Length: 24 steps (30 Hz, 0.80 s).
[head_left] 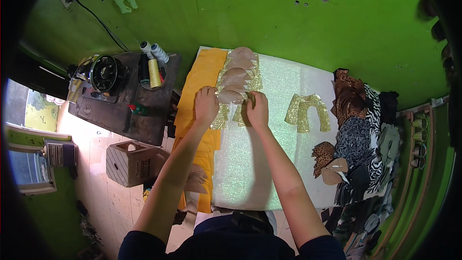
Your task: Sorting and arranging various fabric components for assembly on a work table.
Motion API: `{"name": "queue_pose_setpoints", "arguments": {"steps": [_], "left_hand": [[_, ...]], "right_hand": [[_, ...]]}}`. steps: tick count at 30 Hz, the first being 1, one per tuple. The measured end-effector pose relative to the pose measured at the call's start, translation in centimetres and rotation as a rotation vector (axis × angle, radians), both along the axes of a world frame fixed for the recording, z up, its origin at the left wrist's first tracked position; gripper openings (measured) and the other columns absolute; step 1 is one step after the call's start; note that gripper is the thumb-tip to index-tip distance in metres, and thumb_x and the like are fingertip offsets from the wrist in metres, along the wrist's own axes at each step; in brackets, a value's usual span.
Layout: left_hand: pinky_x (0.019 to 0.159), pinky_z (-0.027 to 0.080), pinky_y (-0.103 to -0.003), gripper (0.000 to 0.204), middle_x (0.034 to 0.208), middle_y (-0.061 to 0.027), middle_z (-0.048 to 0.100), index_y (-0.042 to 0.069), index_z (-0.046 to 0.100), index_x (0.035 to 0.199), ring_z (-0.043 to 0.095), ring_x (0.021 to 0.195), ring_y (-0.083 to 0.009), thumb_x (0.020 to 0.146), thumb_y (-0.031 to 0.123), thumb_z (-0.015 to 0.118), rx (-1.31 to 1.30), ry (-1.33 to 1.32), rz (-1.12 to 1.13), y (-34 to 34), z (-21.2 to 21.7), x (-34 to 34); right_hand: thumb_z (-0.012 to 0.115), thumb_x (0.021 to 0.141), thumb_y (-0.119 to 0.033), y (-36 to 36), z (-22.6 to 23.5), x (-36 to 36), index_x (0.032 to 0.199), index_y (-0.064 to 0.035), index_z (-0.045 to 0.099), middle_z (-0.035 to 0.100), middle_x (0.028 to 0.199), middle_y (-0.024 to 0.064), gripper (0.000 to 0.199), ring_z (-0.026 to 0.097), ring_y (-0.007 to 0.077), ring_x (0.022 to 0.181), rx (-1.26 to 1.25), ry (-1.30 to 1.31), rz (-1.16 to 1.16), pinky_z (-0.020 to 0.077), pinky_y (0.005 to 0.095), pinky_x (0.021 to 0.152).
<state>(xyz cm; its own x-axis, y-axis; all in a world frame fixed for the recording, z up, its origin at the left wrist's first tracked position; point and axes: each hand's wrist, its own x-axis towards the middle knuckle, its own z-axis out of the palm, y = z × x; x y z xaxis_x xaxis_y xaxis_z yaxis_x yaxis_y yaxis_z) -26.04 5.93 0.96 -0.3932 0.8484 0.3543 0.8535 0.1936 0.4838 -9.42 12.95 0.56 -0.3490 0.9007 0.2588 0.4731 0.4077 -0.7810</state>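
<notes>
From my feed, my left hand (207, 106) and right hand (258, 110) sit side by side near the centre, both with fingers curled down onto a beige half-round cut piece (232, 96) that lies between them; the left pinches its 9 o'clock edge, the right its 3 o'clock edge. That piece is the nearest of a row of overlapping beige half-round pieces (237, 70) running toward 12 o'clock over gold glitter shapes (254, 81). All of it rests on a pale glittery sheet (250, 163) covering the worktable. At 9 o'clock of the row lies yellow fabric (204, 74). At 3 o'clock of my right hand, well apart, lies a gold glitter arch-shaped cut-out (307, 110). Further toward 3 o'clock is a heap of animal-print fabric scraps (361, 135). At 9 to 10 o'clock stands a dark sewing machine table (144, 115) with thread spools (154, 62).
</notes>
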Motion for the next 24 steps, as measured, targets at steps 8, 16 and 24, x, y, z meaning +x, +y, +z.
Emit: {"name": "queue_pose_setpoints", "arguments": {"steps": [8,16,24], "left_hand": [[0.076,0.043,-0.039,0.019,0.091,-0.0138,0.055,0.005,0.056,0.094,0.053,0.086,-0.0291,0.077,0.007,0.049,-0.131,-0.158,-0.312,2.5,1.6,11.0],[0.081,0.044,-0.038,0.028,0.099,-0.0166,0.052,0.002,0.051,0.105,0.053,0.093,-0.0303,0.078,0.013,0.05,-0.302,-0.08,-0.467,8.2,0.9,21.4],[0.083,0.043,-0.038,0.023,0.098,-0.0167,0.051,0.002,0.051,0.099,0.052,0.096,-0.0282,0.079,0.015,0.05,-0.299,0.092,-0.357,10.8,-0.3,24.6]], "right_hand": [[0.052,0.074,-0.002,2.6,0.4,10.9,0.099,-0.0024,0.053,0.052,0.101,0.0151,0.025,0.046,0.0323,0.097,0.22,-0.226,-0.267,0.0373,0.0392,0.085],[0.055,0.068,0.002,8.0,1.0,19.8,0.111,-0.0083,0.05,0.05,0.109,0.0097,0.044,0.043,0.0284,0.107,0.249,-0.587,0.021,0.0296,0.0415,0.097],[0.052,0.073,-0.009,10.1,0.3,20.3,0.093,-0.0079,0.057,0.054,0.094,0.0096,0.021,0.047,0.026,0.096,0.359,-0.702,0.126,0.0304,0.042,0.094]]}}
